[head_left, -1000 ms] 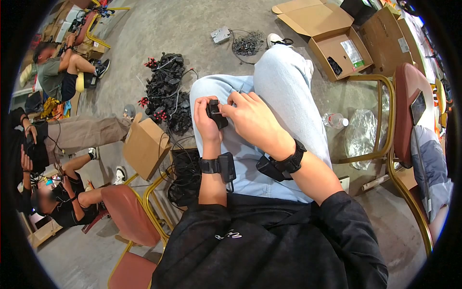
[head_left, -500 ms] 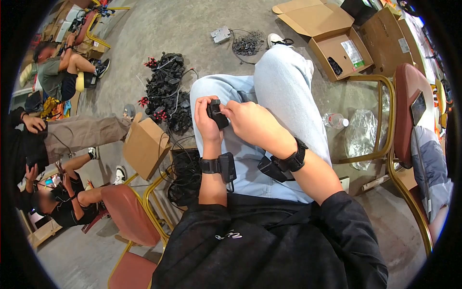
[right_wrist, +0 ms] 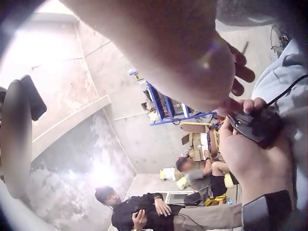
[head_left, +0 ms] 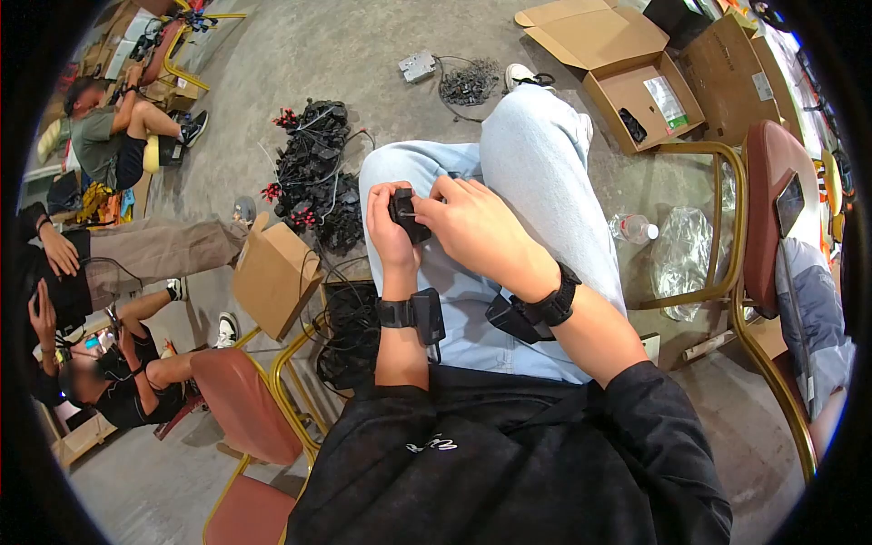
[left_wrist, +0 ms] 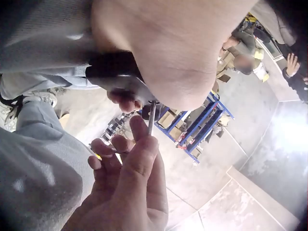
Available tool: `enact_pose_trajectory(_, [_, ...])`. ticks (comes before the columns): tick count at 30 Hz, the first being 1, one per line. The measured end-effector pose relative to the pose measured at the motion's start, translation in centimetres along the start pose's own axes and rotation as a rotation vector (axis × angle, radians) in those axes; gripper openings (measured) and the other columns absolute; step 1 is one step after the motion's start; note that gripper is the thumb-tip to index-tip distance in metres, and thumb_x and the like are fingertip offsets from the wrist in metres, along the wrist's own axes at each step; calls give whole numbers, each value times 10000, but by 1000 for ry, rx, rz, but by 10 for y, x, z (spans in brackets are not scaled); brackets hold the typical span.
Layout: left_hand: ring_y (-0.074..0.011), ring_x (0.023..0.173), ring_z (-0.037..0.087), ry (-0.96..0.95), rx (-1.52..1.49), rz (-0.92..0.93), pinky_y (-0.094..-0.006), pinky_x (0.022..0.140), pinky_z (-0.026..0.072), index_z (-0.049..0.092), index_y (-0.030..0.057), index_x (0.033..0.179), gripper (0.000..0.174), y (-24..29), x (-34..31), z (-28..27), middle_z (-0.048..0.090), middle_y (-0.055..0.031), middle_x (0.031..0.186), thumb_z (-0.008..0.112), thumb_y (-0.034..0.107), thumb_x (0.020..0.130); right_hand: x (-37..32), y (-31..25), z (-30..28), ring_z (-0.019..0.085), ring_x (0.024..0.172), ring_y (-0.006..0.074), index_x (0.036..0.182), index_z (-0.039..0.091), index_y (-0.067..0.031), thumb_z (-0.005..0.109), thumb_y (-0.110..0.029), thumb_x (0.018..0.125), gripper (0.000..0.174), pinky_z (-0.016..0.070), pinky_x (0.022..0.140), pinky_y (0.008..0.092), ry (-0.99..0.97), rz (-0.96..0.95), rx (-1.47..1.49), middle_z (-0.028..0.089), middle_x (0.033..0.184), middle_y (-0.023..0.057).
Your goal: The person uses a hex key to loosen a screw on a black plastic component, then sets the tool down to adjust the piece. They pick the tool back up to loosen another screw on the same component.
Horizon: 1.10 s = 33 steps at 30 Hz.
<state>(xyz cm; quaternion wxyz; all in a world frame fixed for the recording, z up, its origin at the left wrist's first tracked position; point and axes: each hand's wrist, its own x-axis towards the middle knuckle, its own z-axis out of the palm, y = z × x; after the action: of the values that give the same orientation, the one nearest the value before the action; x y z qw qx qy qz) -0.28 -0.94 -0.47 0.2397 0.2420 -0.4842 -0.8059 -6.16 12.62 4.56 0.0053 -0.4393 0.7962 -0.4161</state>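
My left hand (head_left: 389, 234) grips a small black plastic housing (head_left: 417, 233) above my lap, its fingers wrapped round the far side. Thumb and forefinger of my right hand (head_left: 486, 229) pinch a thin metal rod (left_wrist: 151, 120). In the left wrist view the rod's tip meets the housing (left_wrist: 115, 72) near its edge. A small round hole shows on the housing (right_wrist: 262, 129) in the right wrist view, beside a black cable (right_wrist: 288, 90). Most of the rod's rear part is hidden by my right fingers.
A heap of black parts with red-tipped pieces (head_left: 313, 177) lies on the floor. Beyond are a grey metal block (head_left: 417, 66) and small dark pieces (head_left: 470, 84). Cardboard boxes (head_left: 272, 277), a bottle (head_left: 633, 227) and chairs (head_left: 245, 404) surround me. Several people are at the left.
My right hand turns back and forth at the housing: its fingers curl in, then lift and spread again. The left hand and housing stay in place. A person at the left shifts their hands.
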Motion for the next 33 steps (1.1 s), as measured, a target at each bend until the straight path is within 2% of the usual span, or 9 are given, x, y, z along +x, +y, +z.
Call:
enact_pose_trajectory(4, [-159, 710, 531, 6, -3, 21, -289, 681, 458, 477, 50, 895, 190, 0, -1, 4, 576, -105, 877, 398, 184, 1004, 1, -9, -7, 641, 718, 380, 914, 671, -51, 579, -232, 934, 204, 506, 651, 463, -156, 331, 136, 657, 759, 172])
enact_pose_trajectory(7, [-160, 650, 537, 10, -39, 25, -287, 614, 459, 466, 53, 904, 172, -2, 0, 2, 581, -117, 871, 402, 176, 1006, 3, -9, -7, 640, 702, 397, 902, 663, -46, 546, -251, 957, 242, 505, 628, 483, -148, 365, 139, 657, 733, 196])
enact_pose_trajectory(9, [-160, 652, 537, 19, -42, 26, -284, 616, 459, 465, 54, 905, 172, 0, 0, 2, 580, -119, 874, 399, 175, 1007, 5, -10, -11, 644, 716, 387, 914, 667, -50, 554, -247, 950, 230, 508, 638, 475, -154, 349, 151, 664, 753, 189])
enact_pose_trajectory(11, [-162, 800, 532, 0, 5, 17, -297, 775, 458, 495, 50, 882, 218, 3, -2, 3, 574, -95, 884, 390, 196, 1005, 4, -10, -11, 649, 730, 377, 926, 671, -55, 561, -243, 944, 219, 511, 647, 466, -159, 333, 161, 670, 772, 181])
enact_pose_trajectory(17, [-161, 796, 532, 5, -12, -2, -303, 769, 459, 499, 45, 889, 233, 0, 0, -1, 570, -88, 878, 376, 201, 1011, 2, -6, -7, 643, 752, 345, 984, 683, -75, 618, -208, 904, 169, 519, 671, 429, -110, 184, 69, 635, 851, 118])
enact_pose_trajectory(19, [-159, 795, 532, 4, -7, 0, -300, 766, 459, 500, 44, 889, 237, -1, 1, -1, 570, -86, 878, 374, 204, 1012, 3, 1, 0, 633, 733, 348, 992, 680, -76, 630, -197, 896, 163, 520, 664, 423, 84, -55, 20, 597, 842, 105])
enact_pose_trajectory(23, [-154, 790, 531, 16, 22, -1, -295, 758, 460, 501, 48, 885, 242, -1, 1, -3, 570, -83, 880, 375, 209, 1013, 1, 0, 0, 638, 738, 356, 996, 674, -64, 616, -195, 902, 172, 519, 664, 436, 93, -63, 40, 620, 833, 120])
enact_pose_trajectory(28, [-156, 739, 530, -2, -48, 1, -290, 699, 457, 489, 53, 890, 213, -1, 0, -1, 572, -98, 871, 385, 195, 1010, 3, -8, -3, 653, 717, 350, 983, 677, -73, 583, -219, 931, 181, 524, 641, 455, -231, 363, 88, 668, 815, 129])
enact_pose_trajectory(33, [-158, 682, 529, 26, -35, 29, -289, 640, 453, 473, 54, 898, 181, -1, 1, 0, 572, -113, 859, 396, 179, 1004, 2, -7, -5, 652, 706, 348, 974, 680, -77, 589, -230, 933, 183, 525, 618, 443, -140, 265, 73, 668, 815, 120])
